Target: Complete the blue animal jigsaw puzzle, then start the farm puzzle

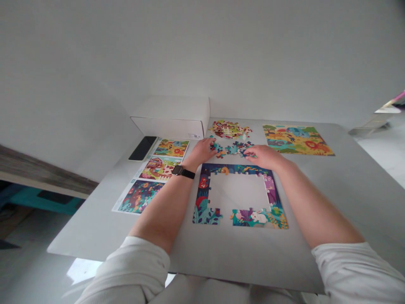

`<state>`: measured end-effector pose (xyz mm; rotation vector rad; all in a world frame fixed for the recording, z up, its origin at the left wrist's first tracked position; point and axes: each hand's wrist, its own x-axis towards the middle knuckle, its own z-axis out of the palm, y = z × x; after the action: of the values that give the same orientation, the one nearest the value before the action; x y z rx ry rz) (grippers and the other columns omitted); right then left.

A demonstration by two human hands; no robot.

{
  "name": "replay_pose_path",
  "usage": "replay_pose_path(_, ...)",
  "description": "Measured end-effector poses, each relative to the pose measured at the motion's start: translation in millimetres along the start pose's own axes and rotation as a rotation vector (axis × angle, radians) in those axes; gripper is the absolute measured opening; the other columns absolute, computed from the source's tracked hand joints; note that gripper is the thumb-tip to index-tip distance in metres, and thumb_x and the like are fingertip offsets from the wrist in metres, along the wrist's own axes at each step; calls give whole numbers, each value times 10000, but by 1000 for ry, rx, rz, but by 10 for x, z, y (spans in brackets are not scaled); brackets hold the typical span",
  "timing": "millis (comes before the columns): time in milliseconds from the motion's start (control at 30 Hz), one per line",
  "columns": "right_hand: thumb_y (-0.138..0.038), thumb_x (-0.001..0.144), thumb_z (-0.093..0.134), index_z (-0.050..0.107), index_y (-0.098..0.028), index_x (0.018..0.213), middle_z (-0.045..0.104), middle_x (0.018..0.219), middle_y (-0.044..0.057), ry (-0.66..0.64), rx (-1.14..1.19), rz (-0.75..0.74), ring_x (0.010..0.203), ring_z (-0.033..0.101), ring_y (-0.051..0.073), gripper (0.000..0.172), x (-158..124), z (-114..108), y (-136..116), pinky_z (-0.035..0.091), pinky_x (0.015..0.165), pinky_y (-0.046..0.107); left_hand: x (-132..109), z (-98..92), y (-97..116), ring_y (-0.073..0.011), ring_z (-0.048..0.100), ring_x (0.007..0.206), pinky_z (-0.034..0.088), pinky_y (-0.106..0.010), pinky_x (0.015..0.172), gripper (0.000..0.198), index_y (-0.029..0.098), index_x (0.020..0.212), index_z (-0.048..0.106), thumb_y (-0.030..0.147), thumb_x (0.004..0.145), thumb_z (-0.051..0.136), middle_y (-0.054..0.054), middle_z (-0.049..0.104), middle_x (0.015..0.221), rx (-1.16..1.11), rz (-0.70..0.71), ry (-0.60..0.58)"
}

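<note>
The left hand [201, 153] and right hand [264, 157] touch loose blue jigsaw pieces [234, 148] on the counter [332, 190], fingers narrow; I cannot tell if they hold one. Just below lies a colourful puzzle frame [202, 198], its middle open.

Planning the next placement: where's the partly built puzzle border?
In the head view, the puzzle border lies just below the left hand and right hand.
</note>
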<state>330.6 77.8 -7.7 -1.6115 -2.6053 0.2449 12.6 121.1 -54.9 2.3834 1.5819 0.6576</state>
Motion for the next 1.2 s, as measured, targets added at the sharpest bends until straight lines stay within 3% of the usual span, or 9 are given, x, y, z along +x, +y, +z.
replay_pose_path(167, -354, 1040, 641, 812, -252, 1276, 820, 1275, 102, 9, -10, -11, 1137, 773, 295, 310, 42, 84, 87, 589, 967, 389, -2, -232, -194, -282, 703, 1187, 555, -416, 1102, 400, 199, 1307, 709, 296, 921, 672, -121, 755, 1248, 20, -115, 131)
replay_pose_path(300, -309, 1033, 647, 821, -238, 1250, 792, 1331, 125, 54, -7, -52, 1267, 719, 303, 286, 86, 180, 154, 544, 1119, 436, 4, -307, -274, -308, 695, 1224, 546, -437, 1129, 353, 228, 1211, 756, 257, 862, 708, -120, 760, 1242, 107, -160, 8)
replay_pose_path(467, -320, 1050, 643, 733, -239, 1460, 641, 1590, 149, 125, 3, -87, 1464, 600, 340, 427, 118, 352, 134, 452, 1260, 521, 8, -147, -49, -299, 625, 1401, 461, -443, 1246, 415, 215, 1328, 727, 376, 945, 714, -124, 722, 1405, 71, 63, -21)
replay_pose_path(567, -388, 1074, 627, 682, -280, 1535, 478, 1743, 119, 86, 2, -127, 1573, 494, 359, 477, 130, 450, 99, 406, 1303, 548, 10, -13, 83, -287, 590, 1467, 420, -432, 1289, 509, 215, 1398, 698, 406, 931, 763, -120, 694, 1500, 17, 202, -118)
replay_pose_path(633, -415, 1086, 608, 672, -306, 1549, 436, 1772, 101, 56, -1, -128, 1607, 450, 367, 480, 142, 492, 85, 376, 1321, 566, 9, 38, 108, -293, 590, 1476, 414, -433, 1297, 520, 206, 1403, 703, 405, 928, 771, -128, 685, 1522, 16, 217, -157)
replay_pose_path(900, -306, 1069, 594, 708, -243, 1492, 601, 1644, 123, 76, 18, -138, 1526, 555, 318, 443, 170, 464, 80, 396, 1317, 521, 19, -27, 23, -271, 679, 1370, 508, -390, 1204, 413, 237, 1370, 740, 223, 971, 635, -88, 750, 1440, 57, 79, -141)
replay_pose_path(1200, -232, 1025, 618, 793, -171, 1277, 739, 1405, 177, 162, 5, -30, 1341, 669, 327, 314, 166, 407, 55, 464, 1239, 497, 3, -121, 50, -275, 712, 1307, 525, -381, 1170, 376, 227, 1283, 795, 186, 973, 585, -83, 790, 1341, 128, 72, -103)
